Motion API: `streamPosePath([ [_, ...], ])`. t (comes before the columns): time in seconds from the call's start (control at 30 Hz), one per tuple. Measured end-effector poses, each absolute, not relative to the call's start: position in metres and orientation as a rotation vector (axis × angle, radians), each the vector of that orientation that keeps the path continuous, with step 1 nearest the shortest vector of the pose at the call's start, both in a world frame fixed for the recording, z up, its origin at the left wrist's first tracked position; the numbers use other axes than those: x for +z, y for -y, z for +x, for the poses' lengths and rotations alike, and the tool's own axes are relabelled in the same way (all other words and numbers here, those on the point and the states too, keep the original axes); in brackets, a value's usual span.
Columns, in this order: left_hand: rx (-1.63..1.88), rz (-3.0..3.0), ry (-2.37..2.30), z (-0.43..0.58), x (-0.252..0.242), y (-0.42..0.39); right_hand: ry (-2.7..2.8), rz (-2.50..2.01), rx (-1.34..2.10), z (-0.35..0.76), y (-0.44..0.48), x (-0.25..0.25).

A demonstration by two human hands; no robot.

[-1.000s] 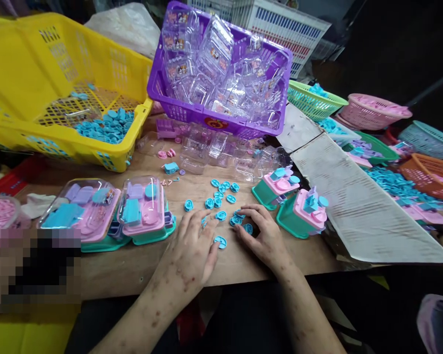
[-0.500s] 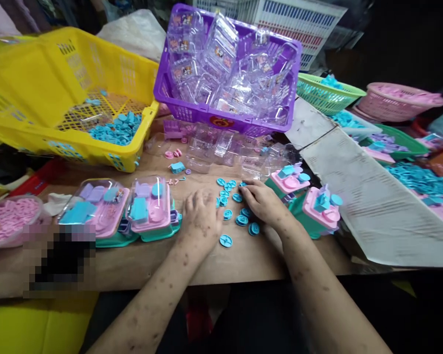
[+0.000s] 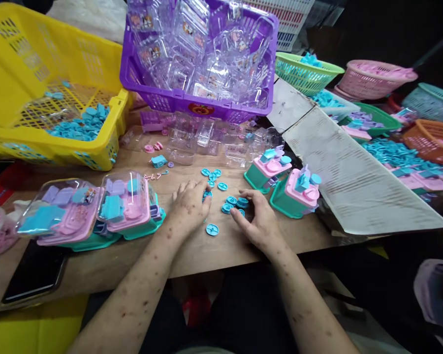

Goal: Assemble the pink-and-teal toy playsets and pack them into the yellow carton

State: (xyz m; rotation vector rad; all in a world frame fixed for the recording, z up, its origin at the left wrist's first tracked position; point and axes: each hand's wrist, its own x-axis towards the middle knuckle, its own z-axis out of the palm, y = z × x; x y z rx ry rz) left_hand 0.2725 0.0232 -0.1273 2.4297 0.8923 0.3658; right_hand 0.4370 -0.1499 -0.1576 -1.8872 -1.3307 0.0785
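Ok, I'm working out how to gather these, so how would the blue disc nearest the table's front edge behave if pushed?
The disc would probably slide rather than roll, since it lies flat on the table. It is likely light, being small and apparently plastic. Its cross-ribbed face suggests it is fairly stiff.

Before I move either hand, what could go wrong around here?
The lone blue disc nearest the table's front edge could get brushed off. The right hand is close to the nearer right-side green box, so a sideways sweep might knock it. The phone by the front edge might fall if bumped.
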Motion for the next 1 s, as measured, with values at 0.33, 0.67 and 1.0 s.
streamPosePath([
  [0.33, 0.849, 2.437, -0.673, 0.210, -0.133, 0.018, 1.616, -1.863, 0.114, 0.423, 0.114, -0.153],
  [0.67, 0.679, 2.523, -0.753, 0.230, -0.139, 0.010, 1.879, -1.774, -0.007, 0.359, 0.165, -0.148],
  [1.0, 0.504, 2.532, -0.840, 0.241, -0.141, -0.006, 1.874, -2.058, 0.031, 0.339, 0.157, -0.163],
])
